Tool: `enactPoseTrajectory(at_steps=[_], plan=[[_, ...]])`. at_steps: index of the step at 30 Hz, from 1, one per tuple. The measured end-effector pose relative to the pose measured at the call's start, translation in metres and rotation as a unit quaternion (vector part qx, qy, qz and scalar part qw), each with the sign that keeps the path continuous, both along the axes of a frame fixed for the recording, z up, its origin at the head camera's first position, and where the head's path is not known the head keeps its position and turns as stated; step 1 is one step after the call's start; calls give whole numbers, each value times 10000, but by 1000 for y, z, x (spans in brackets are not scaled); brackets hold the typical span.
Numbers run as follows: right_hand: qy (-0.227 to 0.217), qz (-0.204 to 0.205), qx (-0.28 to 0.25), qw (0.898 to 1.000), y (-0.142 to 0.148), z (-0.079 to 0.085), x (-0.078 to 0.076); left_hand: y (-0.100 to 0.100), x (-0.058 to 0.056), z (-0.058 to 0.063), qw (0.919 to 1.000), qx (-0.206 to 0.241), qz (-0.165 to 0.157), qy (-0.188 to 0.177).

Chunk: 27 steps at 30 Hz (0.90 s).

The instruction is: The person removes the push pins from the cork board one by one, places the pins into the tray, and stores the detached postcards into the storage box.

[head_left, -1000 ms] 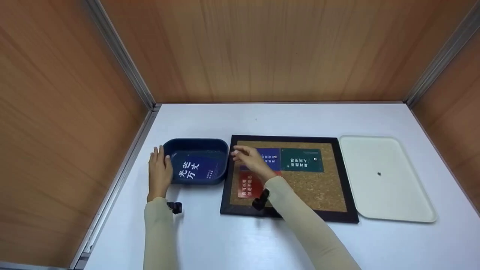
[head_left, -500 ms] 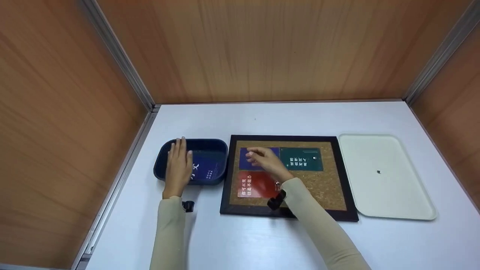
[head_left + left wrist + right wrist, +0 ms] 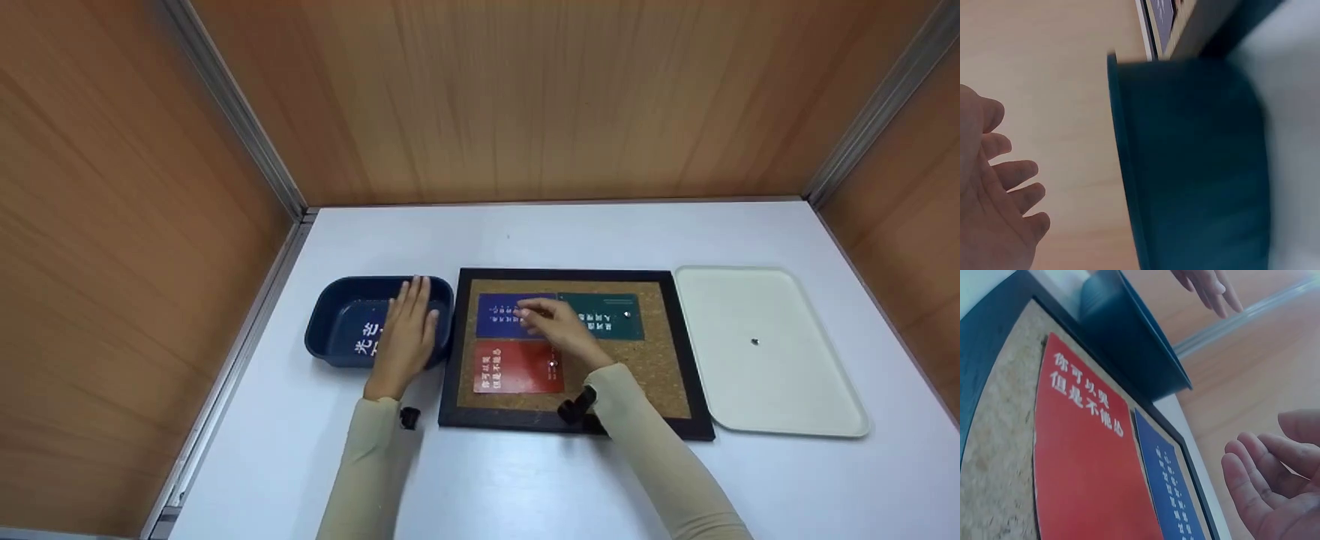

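Note:
My left hand (image 3: 405,337) hovers over the dark blue bin (image 3: 319,330), fingers extended and holding nothing; in the left wrist view the bin's wall (image 3: 1190,163) stands beside that hand. A dark blue card (image 3: 367,341) with large white characters lies in the bin, partly hidden by the hand. My right hand (image 3: 562,326), fingers loosely bent with nothing in them, is above the black-framed cork board (image 3: 637,382). On the board are a red card (image 3: 517,367), a blue-purple card (image 3: 495,315) and a green card (image 3: 619,322). Small shiny pins (image 3: 627,314) show on the red and green cards.
To the board's right lies a pale tray (image 3: 780,375) with one small shiny piece (image 3: 755,341) on it. The bin stands close to the board's left edge. Wood-patterned panels (image 3: 525,105) close off the white table (image 3: 480,480) at the back and sides.
My left hand has moved right, from the bin's left side to over the bin. My right hand has drifted right across the board, uncovering more of the red and blue-purple cards.

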State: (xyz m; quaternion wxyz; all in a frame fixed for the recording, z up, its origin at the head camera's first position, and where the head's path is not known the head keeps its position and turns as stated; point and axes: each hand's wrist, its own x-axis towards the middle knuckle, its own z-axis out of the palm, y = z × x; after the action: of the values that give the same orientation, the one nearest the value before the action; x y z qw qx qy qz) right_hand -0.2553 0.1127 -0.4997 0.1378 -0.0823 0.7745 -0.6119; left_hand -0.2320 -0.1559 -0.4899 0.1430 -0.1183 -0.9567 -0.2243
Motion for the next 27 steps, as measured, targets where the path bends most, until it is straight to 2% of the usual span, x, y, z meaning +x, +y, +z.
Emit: enactPoseTrajectory(at_steps=[8,15,27], plan=[[-13,-68,93,9999,15,-7,5,27,7,-5,9985,-201,-488,-162],[-107,-195,123,9997,28,-19,7,49,13,-13,9944,-343,-859,-512],[-483,-291,369,9977,39,-32,13,72,20,-30,9847,-623,-1406,-819]])
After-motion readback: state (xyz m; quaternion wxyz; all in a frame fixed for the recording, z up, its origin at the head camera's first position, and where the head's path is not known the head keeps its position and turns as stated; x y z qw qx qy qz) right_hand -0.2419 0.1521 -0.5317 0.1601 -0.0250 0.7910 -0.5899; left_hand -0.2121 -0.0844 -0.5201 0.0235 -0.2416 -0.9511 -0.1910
